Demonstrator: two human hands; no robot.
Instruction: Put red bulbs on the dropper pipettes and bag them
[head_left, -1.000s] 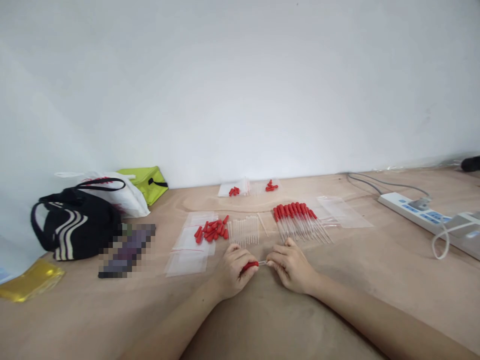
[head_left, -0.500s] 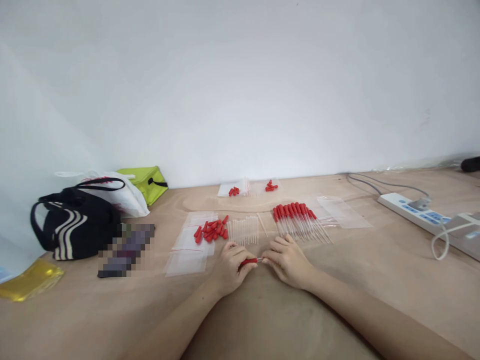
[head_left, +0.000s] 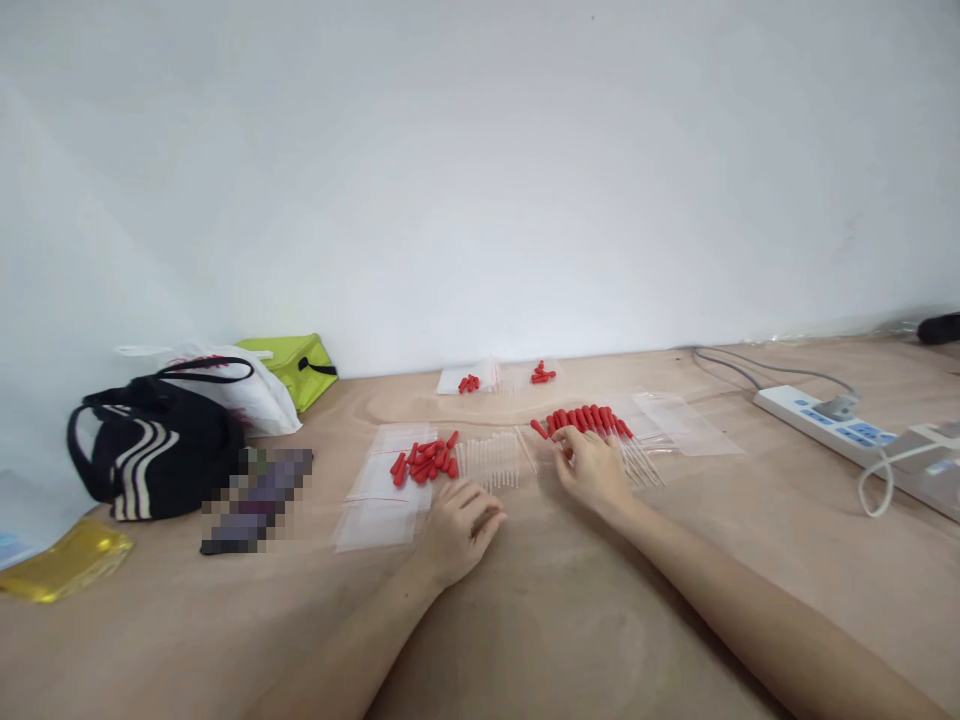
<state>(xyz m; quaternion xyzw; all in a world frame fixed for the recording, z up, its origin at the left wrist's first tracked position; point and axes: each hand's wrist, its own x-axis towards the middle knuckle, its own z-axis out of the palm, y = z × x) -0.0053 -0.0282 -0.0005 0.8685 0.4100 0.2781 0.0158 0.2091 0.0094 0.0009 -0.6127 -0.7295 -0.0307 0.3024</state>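
Observation:
My right hand (head_left: 594, 474) pinches a dropper (head_left: 539, 430) by its clear tube, its red bulb pointing up and left beside the row of droppers. That row (head_left: 585, 420) has red bulbs at the far end and thin clear tubes towards me, partly hidden by my hand. My left hand (head_left: 459, 532) rests on the table with nothing in it, fingers loosely bent and thumb apart. Just beyond it are a pile of loose red rubber bulbs (head_left: 426, 462) and a row of bare clear tubes (head_left: 489, 460). Some of the bulbs lie on clear zip bags (head_left: 375, 520).
Small bags with red bulbs (head_left: 469, 383) lie near the wall. More clear bags (head_left: 694, 425) are right of the droppers. A power strip (head_left: 795, 408) with cables stands at right. At left are a black bag (head_left: 161, 450), a lime-green bag (head_left: 300, 370) and a yellow pouch (head_left: 64, 562).
My left hand has let go of the red bulb. My right hand has carried the dropper forward and right, to the left end of the dropper row.

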